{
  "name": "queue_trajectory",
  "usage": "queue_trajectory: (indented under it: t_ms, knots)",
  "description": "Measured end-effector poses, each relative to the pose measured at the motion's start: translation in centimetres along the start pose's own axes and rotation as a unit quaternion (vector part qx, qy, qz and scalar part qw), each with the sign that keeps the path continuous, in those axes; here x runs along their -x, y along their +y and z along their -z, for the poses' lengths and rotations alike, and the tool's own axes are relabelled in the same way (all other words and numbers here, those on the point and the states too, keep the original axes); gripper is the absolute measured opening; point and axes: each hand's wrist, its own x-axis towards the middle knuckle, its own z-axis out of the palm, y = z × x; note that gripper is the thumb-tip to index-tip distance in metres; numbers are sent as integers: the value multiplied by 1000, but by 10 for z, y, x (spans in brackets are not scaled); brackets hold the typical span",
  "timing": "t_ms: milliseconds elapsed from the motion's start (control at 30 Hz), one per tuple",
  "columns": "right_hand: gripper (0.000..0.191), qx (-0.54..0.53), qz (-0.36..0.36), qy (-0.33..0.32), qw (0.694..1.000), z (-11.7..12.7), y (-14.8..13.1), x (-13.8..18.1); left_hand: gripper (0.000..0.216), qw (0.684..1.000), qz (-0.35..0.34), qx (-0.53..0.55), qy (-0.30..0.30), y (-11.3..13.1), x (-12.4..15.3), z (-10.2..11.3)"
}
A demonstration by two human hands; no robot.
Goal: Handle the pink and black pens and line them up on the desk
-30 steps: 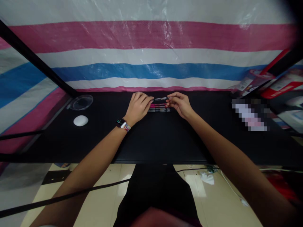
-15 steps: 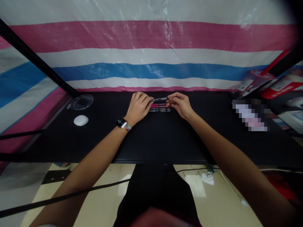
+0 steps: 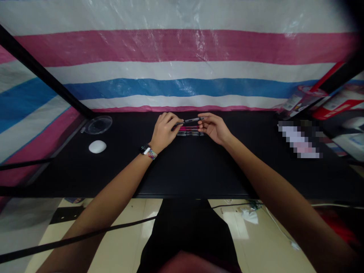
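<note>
Pinching a dark pen (image 3: 190, 121) by both ends: L hand (image 3: 164, 131) grip pressed on its left tip, R hand (image 3: 214, 127) grip on the right end, just above the other pens (image 3: 190, 131) lying mid-far on the bench (image 3: 182, 167). Vs 1 s ago, L fingers have slid left, so more barrel shows btwn the hands. Far left: clear dish (image 3: 99, 124) & white oval (image 3: 97, 146).

A: What can you count?
B: One black pen (image 3: 190, 121) on top, and two more pens (image 3: 190, 131) under it, I think. They look tiny.
A: What else?
B: One clear dish (image 3: 99, 124), one white round thing (image 3: 97, 146), one watch (image 3: 148, 151).
</note>
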Motion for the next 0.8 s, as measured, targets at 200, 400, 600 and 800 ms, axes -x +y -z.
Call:
queue_trajectory:
  t_ms: [200, 400, 600, 800]
  knots:
    - [47, -32, -63, -53, 996, 2, -8, 3, 12, 990, 70, 121, 26, 3, -3, 1]
    - [45, -45, -47, -26, 998, 6, -6, -1, 10, 958, 176, 218, 66, 0, -6, -5]
    - [27, -37, -16, 27, 999, 4, -2, -4, 15, 930, 223, 289, 43, -5, -6, -11]
    - [29, -144, -45, 11, 988, 1, -1, -4, 15, 910, 243, 330, 65, -3, -6, -13]
